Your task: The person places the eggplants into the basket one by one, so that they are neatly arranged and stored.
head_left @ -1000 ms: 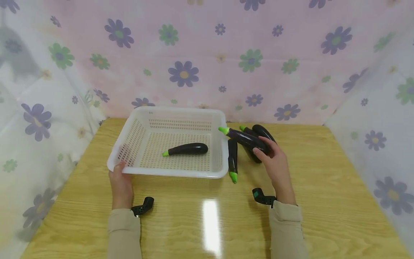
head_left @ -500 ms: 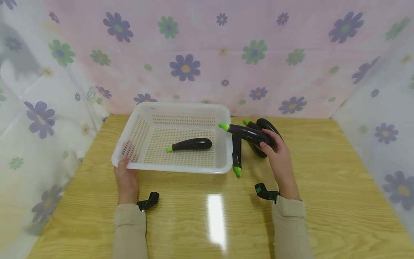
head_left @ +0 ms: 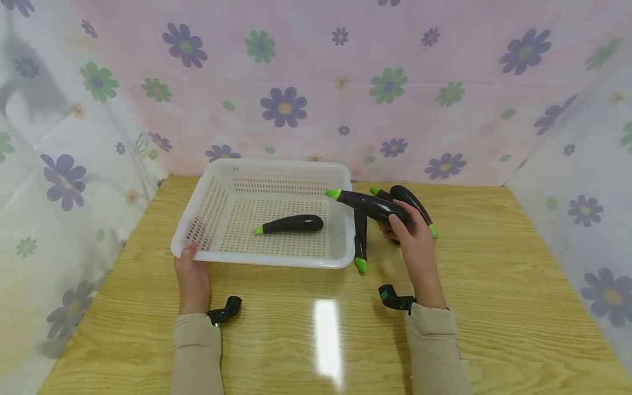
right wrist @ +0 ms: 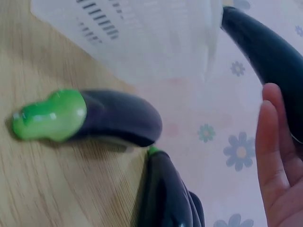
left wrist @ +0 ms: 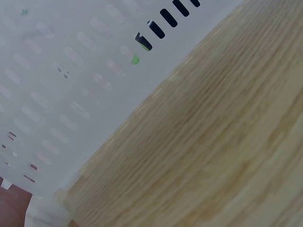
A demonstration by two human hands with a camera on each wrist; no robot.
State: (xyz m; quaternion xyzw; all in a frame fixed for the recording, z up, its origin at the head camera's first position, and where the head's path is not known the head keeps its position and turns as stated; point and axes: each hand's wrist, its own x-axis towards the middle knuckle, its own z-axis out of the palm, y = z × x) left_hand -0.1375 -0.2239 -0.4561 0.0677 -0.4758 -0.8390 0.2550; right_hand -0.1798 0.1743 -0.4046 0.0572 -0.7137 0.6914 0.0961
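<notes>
My right hand (head_left: 418, 247) holds a dark purple eggplant (head_left: 367, 204) by its thick end, thumb on the near side. Its green stem end points left, overlapping the right rim of a white plastic basket (head_left: 266, 260) in the head view. Inside the basket a second eggplant (head_left: 295, 224) lies on the slotted floor, stem to the left. My left hand (head_left: 192, 282) grips the basket's front left corner, thumb over the rim. In the left wrist view the slotted basket wall (left wrist: 71, 94) fills the upper left, with only a bit of the hand (left wrist: 13, 203) showing.
One eggplant (head_left: 361, 236) lies against the basket's right side, green stem toward me. Behind my right hand are more eggplants (head_left: 413, 201), partly covered by the hand and the held one. A flowered cloth (head_left: 306, 82) hangs behind the wooden table (head_left: 276, 340).
My right hand has moved slightly left with the eggplant, its stem end now further over the basket's rim. The green end of a rear eggplant has come into sight. The left hand keeps its grip.
</notes>
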